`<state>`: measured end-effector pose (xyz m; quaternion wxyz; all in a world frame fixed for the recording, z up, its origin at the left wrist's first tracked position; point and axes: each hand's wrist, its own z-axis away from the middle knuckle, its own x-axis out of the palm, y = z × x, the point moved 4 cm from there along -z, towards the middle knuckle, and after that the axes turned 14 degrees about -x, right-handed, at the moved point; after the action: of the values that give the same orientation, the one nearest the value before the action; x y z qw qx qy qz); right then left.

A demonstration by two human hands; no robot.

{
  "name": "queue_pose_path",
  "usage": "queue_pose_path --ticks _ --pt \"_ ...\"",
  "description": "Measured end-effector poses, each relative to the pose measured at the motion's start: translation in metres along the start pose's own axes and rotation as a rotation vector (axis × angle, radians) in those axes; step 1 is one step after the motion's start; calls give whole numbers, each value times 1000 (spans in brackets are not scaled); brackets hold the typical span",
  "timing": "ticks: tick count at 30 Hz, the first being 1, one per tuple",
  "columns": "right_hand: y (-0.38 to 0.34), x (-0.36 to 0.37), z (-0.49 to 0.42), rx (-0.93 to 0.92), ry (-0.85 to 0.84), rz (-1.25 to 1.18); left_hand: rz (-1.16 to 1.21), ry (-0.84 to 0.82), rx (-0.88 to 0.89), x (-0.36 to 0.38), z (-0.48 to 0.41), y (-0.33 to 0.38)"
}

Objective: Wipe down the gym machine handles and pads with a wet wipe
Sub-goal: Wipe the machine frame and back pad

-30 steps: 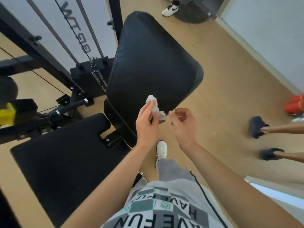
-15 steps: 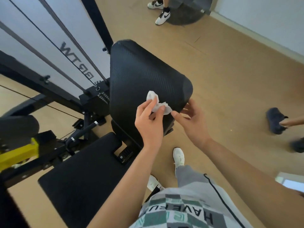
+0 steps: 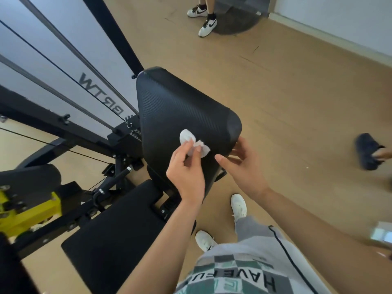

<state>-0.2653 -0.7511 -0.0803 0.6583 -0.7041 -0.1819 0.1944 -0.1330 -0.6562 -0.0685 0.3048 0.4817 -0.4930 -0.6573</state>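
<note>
A crumpled white wet wipe is pinched in the fingertips of my left hand, held against the lower part of the black ribbed back pad. My right hand is beside it to the right, fingers spread, resting on the pad's lower right corner with nothing in it. Below the back pad lies the black seat pad. A short black handle with a chrome collar sticks out left of the pads.
The machine frame with cables, guide rods and weight stack stands at left, with a yellow part lower left. One person's sneakers are at the top; another person's dark shoe is at right. My white shoes stand on the wooden floor.
My right hand let go of the wipe and moved to the back pad's corner with fingers spread. My left hand keeps the wipe, now against the pad. The view has tilted up.
</note>
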Motion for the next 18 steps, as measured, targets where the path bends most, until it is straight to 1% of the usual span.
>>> queue_pose_path --ticks 4,6,7,9,12,14,16,18 --pt "-3 3 -5 -14 -2 -68 -86 -97 262 14 7 12" --pt "-5 5 -9 -10 15 -85 -163 -153 312 11 -2 -1" --pt "-5 5 -10 -5 26 -90 -185 -177 302 9 -10 -9" --pt "-5 5 -12 10 28 -89 -199 -192 223 5 -31 -20" --pt "-4 4 -13 29 2 -84 -228 -158 120 3 -58 -18" --pt "-5 3 -13 36 -9 -88 -223 -103 122 3 -64 -11" --pt "-5 3 -12 37 -7 -93 -208 -40 162 2 -61 -8" --pt "-5 3 -11 39 -8 -91 -201 -38 225 3 -49 -9"
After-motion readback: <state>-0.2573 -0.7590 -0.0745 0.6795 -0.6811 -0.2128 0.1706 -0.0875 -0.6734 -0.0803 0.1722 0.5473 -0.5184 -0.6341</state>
